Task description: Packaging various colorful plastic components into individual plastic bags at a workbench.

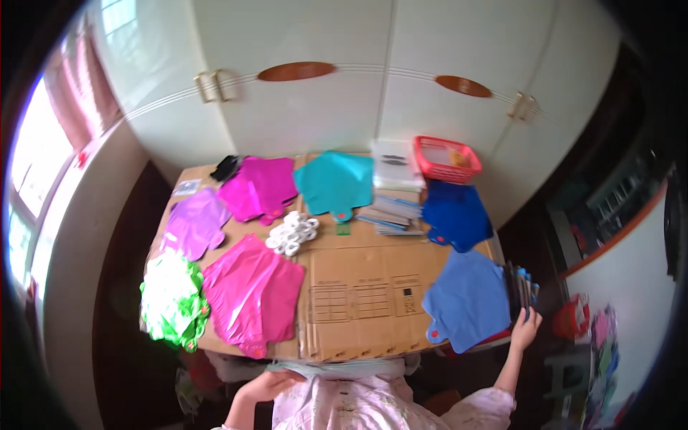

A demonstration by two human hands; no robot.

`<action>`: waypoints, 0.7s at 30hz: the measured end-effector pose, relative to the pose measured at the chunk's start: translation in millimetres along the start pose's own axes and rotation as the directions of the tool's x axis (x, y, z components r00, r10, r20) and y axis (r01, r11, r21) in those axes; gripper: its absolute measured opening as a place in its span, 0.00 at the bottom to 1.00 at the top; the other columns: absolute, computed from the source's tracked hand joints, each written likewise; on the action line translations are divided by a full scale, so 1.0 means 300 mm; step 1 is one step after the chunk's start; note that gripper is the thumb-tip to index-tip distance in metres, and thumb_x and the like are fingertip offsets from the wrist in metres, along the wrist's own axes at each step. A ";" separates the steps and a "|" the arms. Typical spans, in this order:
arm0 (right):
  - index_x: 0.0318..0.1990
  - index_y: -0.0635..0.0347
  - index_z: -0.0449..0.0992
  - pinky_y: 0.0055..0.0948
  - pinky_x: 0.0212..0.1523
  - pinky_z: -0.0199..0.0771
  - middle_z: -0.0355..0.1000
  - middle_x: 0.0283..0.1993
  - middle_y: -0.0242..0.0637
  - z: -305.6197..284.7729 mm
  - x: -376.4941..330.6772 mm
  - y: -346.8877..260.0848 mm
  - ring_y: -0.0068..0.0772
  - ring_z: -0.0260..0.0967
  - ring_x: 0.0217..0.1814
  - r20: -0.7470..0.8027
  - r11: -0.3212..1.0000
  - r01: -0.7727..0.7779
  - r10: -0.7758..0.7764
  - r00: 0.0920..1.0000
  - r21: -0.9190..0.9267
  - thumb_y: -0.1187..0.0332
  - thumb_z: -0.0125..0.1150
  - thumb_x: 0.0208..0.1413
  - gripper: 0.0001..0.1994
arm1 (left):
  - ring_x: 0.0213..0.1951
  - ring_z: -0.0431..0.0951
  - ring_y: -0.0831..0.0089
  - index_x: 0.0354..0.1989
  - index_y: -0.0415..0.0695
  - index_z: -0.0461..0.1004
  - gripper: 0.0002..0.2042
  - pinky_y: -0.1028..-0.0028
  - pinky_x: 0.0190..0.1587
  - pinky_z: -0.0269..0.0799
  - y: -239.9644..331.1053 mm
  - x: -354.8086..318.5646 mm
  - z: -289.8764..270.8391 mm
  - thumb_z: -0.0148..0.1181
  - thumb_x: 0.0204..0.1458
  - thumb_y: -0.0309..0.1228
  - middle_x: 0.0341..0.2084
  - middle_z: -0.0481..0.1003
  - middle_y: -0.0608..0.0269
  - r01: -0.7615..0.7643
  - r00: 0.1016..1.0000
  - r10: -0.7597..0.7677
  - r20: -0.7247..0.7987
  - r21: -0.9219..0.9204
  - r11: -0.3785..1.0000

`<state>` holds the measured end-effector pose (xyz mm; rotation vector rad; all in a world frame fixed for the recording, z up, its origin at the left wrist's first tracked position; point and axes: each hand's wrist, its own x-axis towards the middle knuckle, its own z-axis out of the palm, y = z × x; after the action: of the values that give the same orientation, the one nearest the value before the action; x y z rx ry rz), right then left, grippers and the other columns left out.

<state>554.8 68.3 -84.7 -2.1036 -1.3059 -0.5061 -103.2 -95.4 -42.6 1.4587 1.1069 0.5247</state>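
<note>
At the right edge of the cardboard-covered table, my right hand reaches to a stack of thin, dark pieces with light-blue edges. Its fingers are bent at the near end of the stack; exactly what lies under them is hard to see. Beside that stack is a light-blue plastic bag with a rounded tab and a red dot. My left hand rests at my waist by the table's front edge, fingers stretched out against my clothing and holding nothing visible. A hot-pink plastic bag spreads nearest to it on the table.
Around the cardboard lie green, lilac, magenta, teal and dark-blue bags. White rings sit mid-table. Flat packets and a red basket stand before white cabinets.
</note>
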 end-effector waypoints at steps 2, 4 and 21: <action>0.47 0.61 0.73 0.38 0.42 0.70 0.67 0.47 0.45 -0.053 0.013 -0.136 0.46 0.68 0.46 -0.086 0.972 0.143 -0.129 0.988 0.185 0.63 0.54 0.60 0.13 | 0.41 0.74 0.68 0.44 0.41 0.76 0.13 0.70 0.45 0.70 -0.106 -0.070 -0.006 0.47 0.61 0.34 0.40 0.75 0.54 0.254 0.919 -0.265 -0.291 -0.075 0.964; 0.49 0.63 0.73 0.29 0.34 0.68 0.65 0.47 0.43 -0.131 0.000 -0.341 0.36 0.68 0.39 -0.062 0.903 0.190 -0.180 0.982 0.385 0.70 0.55 0.59 0.12 | 0.39 0.75 0.61 0.43 0.44 0.76 0.14 0.66 0.42 0.70 -0.358 -0.134 -0.026 0.49 0.59 0.39 0.36 0.75 0.49 0.431 0.735 -0.359 -0.575 -0.012 0.902; 0.44 0.60 0.76 0.30 0.36 0.74 0.72 0.39 0.39 -0.336 -0.622 -1.606 0.35 0.72 0.37 -0.061 -0.023 0.243 -0.987 0.151 0.970 0.69 0.64 0.49 0.14 | 0.33 0.81 0.62 0.44 0.43 0.78 0.15 0.65 0.39 0.73 -1.243 -0.384 0.024 0.57 0.53 0.37 0.27 0.79 0.52 0.562 -0.105 -0.540 -0.835 -0.497 0.661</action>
<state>39.5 36.6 18.7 -0.3529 -2.4612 0.7342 -272.3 -242.1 -362.3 0.2509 2.6379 0.8287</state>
